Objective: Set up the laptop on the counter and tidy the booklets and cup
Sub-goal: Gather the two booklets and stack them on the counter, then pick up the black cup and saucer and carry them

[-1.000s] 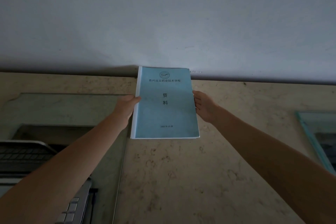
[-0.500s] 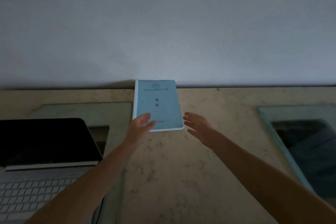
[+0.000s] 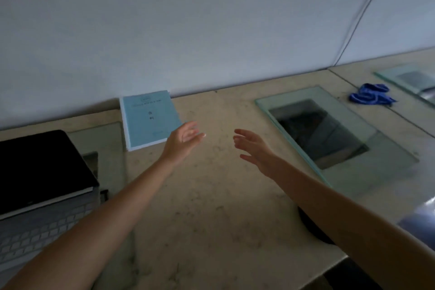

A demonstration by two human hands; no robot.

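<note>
Presently we list what the head view holds.

1. Counter (image 3: 211,207): pale, speckled stone, filling the lower half of the frame and meeting a plain grey-blue wall (image 3: 164,30) along its far edge.
2. Booklet (image 3: 150,120): light blue cover with dark print too blurred to read. It lies flat on the counter left of centre, its top edge against the wall.
3. Left hand (image 3: 182,141): at frame centre, fingers straight and spread, palm turned toward the other hand, holding nothing. It sits just beside the booklet's lower right corner; we cannot tell whether it touches.
4. Right hand (image 3: 253,150): right of centre, fingers loosely extended, likewise empty, well apart from the booklet. A bare stretch of counter shows between the two hands.
5. Laptop (image 3: 42,167): at the left edge, lid open, screen dark, with its pale keyboard (image 3: 35,238) in the lower left corner.
6. Glass panel (image 3: 341,148): greenish, set flat on the counter at right, with a dark rectangle beneath it.
7. Blue loops (image 3: 369,96): a small heap at upper right; we cannot tell what kind of item they are.
8. Thin cable (image 3: 357,19): running down the wall at upper right.
9. Dark rounded shape (image 3: 310,226): partly hidden behind the right forearm near the counter's front edge; we cannot identify it.
</note>
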